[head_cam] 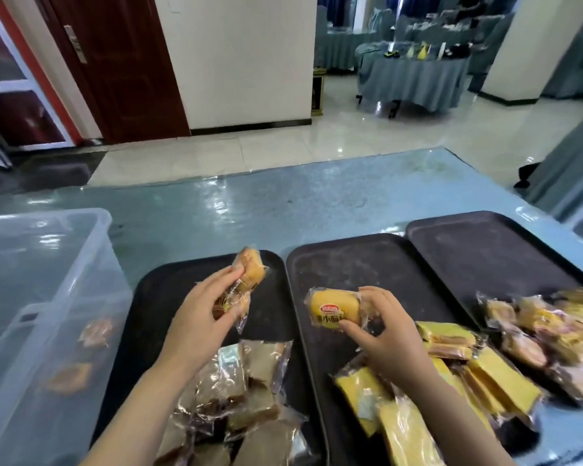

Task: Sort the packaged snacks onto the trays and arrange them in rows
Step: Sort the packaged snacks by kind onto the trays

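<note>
Both hands held wrapped snacks above the dark trays.

The left hand (204, 307) pinched a clear-wrapped brown cake (248, 274) over the left tray (155, 297), its long axis running up and away from the fingers. The right hand (382, 327) gripped a round yellow bun packet (334, 311) over the middle tray (367, 264), packet lying to its left. Brown packets (246, 408) were heaped near on the left tray, yellow cake slices (451, 371) by the right wrist. The far tray (485, 247) and a clear bin (48, 297) flanked them.
</note>
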`<state>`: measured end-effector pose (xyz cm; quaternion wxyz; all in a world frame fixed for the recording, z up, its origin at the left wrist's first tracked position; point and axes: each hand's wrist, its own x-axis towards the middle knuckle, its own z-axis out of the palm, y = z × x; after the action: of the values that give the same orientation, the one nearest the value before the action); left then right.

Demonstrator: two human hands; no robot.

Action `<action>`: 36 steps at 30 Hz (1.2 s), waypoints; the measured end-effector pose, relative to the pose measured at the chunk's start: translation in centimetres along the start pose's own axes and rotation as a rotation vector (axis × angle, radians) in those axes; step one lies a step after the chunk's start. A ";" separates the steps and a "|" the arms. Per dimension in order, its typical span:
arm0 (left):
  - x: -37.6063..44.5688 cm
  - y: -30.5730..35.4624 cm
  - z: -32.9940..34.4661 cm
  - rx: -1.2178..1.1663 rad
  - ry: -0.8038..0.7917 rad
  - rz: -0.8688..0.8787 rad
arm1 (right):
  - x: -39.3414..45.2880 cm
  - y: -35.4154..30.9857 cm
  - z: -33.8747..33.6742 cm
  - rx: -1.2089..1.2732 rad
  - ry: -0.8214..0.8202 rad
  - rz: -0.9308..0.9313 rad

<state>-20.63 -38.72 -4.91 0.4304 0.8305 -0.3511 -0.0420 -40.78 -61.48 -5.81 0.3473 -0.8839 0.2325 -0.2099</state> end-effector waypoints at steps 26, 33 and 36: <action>3.1 25.6 41.8 0.026 -0.322 -0.013 | 1.3 36.9 -33.7 -0.034 -0.042 0.134; 5.0 28.9 49.2 0.172 -0.486 0.083 | 1.2 42.8 -34.6 -0.379 -0.260 0.311; 5.5 29.3 51.2 0.215 -0.493 0.089 | 1.5 43.1 -33.8 -0.350 -0.220 0.399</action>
<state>-51.63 -88.45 -13.86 0.2429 0.8199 -0.4837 -0.1864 -69.01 -107.78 -13.51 0.2470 -0.8846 0.3955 0.0031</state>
